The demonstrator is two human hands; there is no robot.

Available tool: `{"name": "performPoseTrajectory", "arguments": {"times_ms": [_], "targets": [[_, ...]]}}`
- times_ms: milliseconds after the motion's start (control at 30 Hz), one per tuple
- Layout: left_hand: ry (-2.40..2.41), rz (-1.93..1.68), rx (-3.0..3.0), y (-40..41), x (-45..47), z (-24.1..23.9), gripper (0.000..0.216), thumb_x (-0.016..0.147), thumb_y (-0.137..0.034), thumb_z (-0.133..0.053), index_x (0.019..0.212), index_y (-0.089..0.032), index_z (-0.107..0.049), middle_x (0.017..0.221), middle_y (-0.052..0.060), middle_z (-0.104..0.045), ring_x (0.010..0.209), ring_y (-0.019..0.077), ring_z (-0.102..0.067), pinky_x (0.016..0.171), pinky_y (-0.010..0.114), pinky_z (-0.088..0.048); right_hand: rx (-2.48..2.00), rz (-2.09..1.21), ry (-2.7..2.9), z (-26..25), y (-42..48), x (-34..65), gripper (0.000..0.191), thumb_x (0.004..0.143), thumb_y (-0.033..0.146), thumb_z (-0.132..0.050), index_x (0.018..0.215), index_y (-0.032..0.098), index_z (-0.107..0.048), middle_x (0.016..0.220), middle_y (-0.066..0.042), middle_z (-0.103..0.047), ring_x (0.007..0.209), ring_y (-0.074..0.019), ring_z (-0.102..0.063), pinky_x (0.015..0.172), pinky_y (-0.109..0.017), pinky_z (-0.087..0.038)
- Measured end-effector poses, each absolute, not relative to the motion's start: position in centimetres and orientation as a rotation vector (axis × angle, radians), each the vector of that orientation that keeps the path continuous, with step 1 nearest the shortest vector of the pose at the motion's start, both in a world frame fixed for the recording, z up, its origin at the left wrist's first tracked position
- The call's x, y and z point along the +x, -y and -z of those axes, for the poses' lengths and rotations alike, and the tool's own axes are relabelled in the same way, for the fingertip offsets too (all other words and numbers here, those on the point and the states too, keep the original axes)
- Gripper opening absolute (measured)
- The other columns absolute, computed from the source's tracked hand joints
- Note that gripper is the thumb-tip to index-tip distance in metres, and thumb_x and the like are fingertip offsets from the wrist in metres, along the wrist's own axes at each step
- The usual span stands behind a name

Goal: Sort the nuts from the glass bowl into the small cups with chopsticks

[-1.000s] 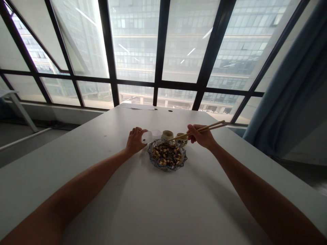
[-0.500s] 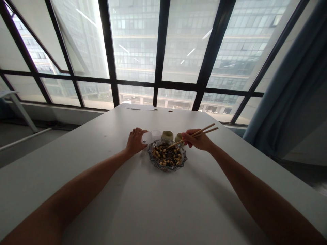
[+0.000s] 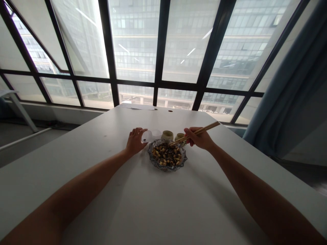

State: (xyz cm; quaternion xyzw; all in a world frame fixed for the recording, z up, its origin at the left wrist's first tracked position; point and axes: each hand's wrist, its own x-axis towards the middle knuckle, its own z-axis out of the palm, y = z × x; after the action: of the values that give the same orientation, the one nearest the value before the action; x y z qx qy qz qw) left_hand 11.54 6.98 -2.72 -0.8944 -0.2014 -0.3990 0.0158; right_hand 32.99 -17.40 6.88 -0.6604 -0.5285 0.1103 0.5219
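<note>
My right hand (image 3: 198, 137) is closed on a pair of wooden chopsticks (image 3: 208, 127). Their tips reach over the far side of a scalloped glass bowl (image 3: 167, 168), just above or touching its mix of dark seeds and pale nuts (image 3: 170, 157); whether anything is pinched there cannot be made out. My left hand (image 3: 136, 141) grips a small translucent plastic box (image 3: 147, 137) by its left side, left of the bowl. One dark speck, perhaps a seed, shows in the box. Two small pale-green cups (image 3: 167, 134) stand behind the bowl, the right one partly hidden by the chopsticks.
Everything stands on a white table (image 3: 143, 211). Paper sheets (image 3: 138, 107) lie at its far edge, close to a round dark hole (image 3: 170, 111). Tall windows (image 3: 135, 41) rise beyond, and a blue curtain (image 3: 283, 88) hangs at the right.
The chopsticks have drawn together at both ends. My right hand has shifted slightly to the right, uncovering more of the right cup. My left hand has barely moved.
</note>
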Motion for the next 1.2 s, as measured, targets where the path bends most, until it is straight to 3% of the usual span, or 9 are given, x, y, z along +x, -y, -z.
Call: {"name": "performPoseTrajectory", "arguments": {"times_ms": [167,333,767,1000,1200], "targets": [[0.595,1.242,-2.766,-6.9,11.4,2.7,0.058,0.076,-0.021,-0.062,0.133,-0.02,-0.054,0.134,0.013,-0.054,0.125,0.031,-0.049,0.101,0.043,-0.041,-1.562,-0.253,1.231,-6.8,17.2,33.2,0.06,0.074,0.075,-0.065,0.064,0.016,-0.067,0.05,-0.005,-0.065,0.036,-0.0116,-0.054,0.034,-0.022,-0.04],[0.586,1.204,-2.787,-6.7,11.4,2.5,0.059,0.075,-0.017,-0.059,0.134,-0.021,-0.053,0.134,0.012,-0.056,0.127,0.0303,-0.049,0.101,0.043,-0.041,-1.561,-0.257,1.239,-6.8,17.3,33.3,0.06,0.076,0.075,-0.063,0.065,0.016,-0.067,0.049,-0.005,-0.064,0.036,-0.0116,-0.054,0.034,-0.022,-0.039],[1.045,1.26,-2.88,-7.7,12.0,3.3,0.07,0.08,-0.044,-0.069,0.139,-0.022,-0.039,0.136,0.016,-0.056,0.123,0.0357,-0.056,0.099,0.052,-0.046,-1.59,-0.289,1.287,-7.0,17.4,32.7,0.06,0.074,0.076,-0.064,0.063,0.017,-0.065,0.049,-0.004,-0.064,0.039,-0.0126,-0.056,0.036,-0.022,-0.042],[1.039,1.245,-2.866,-8.1,12.0,3.7,0.069,0.08,-0.045,-0.069,0.138,-0.022,-0.041,0.136,0.016,-0.055,0.124,0.0369,-0.055,0.098,0.052,-0.047,-1.594,-0.245,1.253,-6.9,17.3,32.9,0.062,0.075,0.078,-0.062,0.061,0.017,-0.064,0.047,-0.004,-0.062,0.036,-0.0118,-0.054,0.034,-0.021,-0.04],[0.744,1.1,-2.873,-7.5,11.8,3.4,0.058,0.083,-0.042,-0.066,0.134,-0.022,-0.047,0.139,0.013,-0.056,0.126,0.0349,-0.052,0.1,0.052,-0.044,-1.584,-0.285,1.245,-6.8,17.3,32.9,0.064,0.074,0.079,-0.062,0.059,0.016,-0.064,0.045,-0.004,-0.061,0.036,-0.0117,-0.054,0.033,-0.022,-0.04]]}}
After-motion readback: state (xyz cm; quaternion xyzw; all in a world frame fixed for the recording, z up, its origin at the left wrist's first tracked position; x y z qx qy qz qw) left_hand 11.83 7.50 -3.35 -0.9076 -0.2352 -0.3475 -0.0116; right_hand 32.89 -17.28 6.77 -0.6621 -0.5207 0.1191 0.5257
